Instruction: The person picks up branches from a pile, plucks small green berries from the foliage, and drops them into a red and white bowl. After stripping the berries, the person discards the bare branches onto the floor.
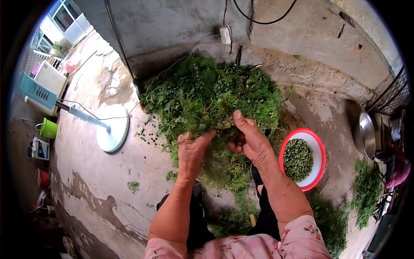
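Observation:
My left hand [192, 151] pinches a feathery green sprig [215, 151] over the front of a big heap of cut greenery [215, 95]. Part of the sprig hangs blurred below the hands. Close by on the right is my right hand [253, 140], its thumb raised and its fingers curled inward beside small round green pods [224, 125]. What lies inside those curled fingers is hidden. A white basin with a red rim [320, 159] stands on the ground right of my right forearm. Many round green pods [297, 159] fill part of it.
Left of the heap stands a pale blue fan [112, 129] on a round base, its cord trailing toward the heap. A concrete wall [181, 30] rises behind. More loose greenery [366, 190] lies at right, near a metal bowl [367, 134]. A green bucket [48, 128] sits far left.

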Demonstrator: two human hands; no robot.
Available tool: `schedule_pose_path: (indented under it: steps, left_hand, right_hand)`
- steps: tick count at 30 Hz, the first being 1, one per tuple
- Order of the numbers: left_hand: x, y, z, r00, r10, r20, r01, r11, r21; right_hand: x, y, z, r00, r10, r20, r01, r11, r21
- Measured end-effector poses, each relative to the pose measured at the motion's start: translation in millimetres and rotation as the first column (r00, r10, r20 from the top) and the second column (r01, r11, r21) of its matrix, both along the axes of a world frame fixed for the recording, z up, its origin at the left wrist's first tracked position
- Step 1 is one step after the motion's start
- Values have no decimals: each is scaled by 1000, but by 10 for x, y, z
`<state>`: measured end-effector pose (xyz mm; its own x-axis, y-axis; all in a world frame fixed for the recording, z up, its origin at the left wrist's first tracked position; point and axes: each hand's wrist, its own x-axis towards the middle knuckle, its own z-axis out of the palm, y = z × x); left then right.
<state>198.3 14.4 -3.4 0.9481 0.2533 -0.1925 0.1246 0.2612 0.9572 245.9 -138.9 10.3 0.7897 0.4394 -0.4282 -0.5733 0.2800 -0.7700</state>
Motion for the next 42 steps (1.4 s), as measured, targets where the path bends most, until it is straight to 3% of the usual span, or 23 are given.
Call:
schedule_pose_path:
  steps: [3, 6, 9, 12, 15, 18, 21, 23, 27, 29, 32, 35, 42]
  left_hand:
    - [-6, 26, -83, 1000, 19, 17, -24, 935, 355]
    - [-6, 36, -110, 982, -63, 180, -26, 890, 456]
    - [-18, 40, 50, 998, -33, -61, 45, 977, 208]
    - [-32, 63, 80, 994, -47, -95, 62, 985, 164]
    - [-55, 121, -9, 975, -143, 169, 18, 814, 580]
    - [-38, 123, 59, 997, -76, -35, 83, 952, 295]
    - [-76, 133, 173, 993, -57, -100, 77, 975, 207]
    - [-79, 142, 242, 990, -52, -129, 84, 962, 258]
    - [-75, 163, 184, 992, -75, -102, 109, 918, 382]
    - [-78, 150, 192, 989, -50, -143, 100, 923, 372]
    - [-81, 148, 227, 985, -51, -165, 111, 921, 374]
    - [-72, 182, 167, 985, -73, -156, 126, 923, 363]
    - [-55, 205, -10, 987, -160, 3, 147, 917, 371]
  right_hand:
    - [-2, 24, -31, 999, -21, 37, 22, 1000, -19]
    - [-19, 62, -100, 993, -21, 113, 26, 999, -40]
    - [-31, 70, -71, 985, 15, 172, 2, 995, -97]
    - [13, -19, -60, 977, 95, 190, -80, 993, -85]
    - [22, -53, -58, 984, 114, 134, -114, 993, -4]
    - [19, -85, -47, 982, 153, 107, -158, 986, 44]
    - [6, -120, -39, 968, 208, 143, -224, 969, 102]
    - [8, -137, -84, 961, 222, 163, -250, 951, 182]
    - [11, -103, -106, 975, 190, 115, -197, 979, 54]
    - [-28, -44, -106, 980, 113, 166, -100, 991, -88]
    - [-54, 11, -135, 933, 86, 350, -58, 994, -89]
    - [-80, -3, -37, 919, 152, 363, -58, 964, -258]
    - [-97, 51, -110, 889, 178, 421, -52, 955, -293]
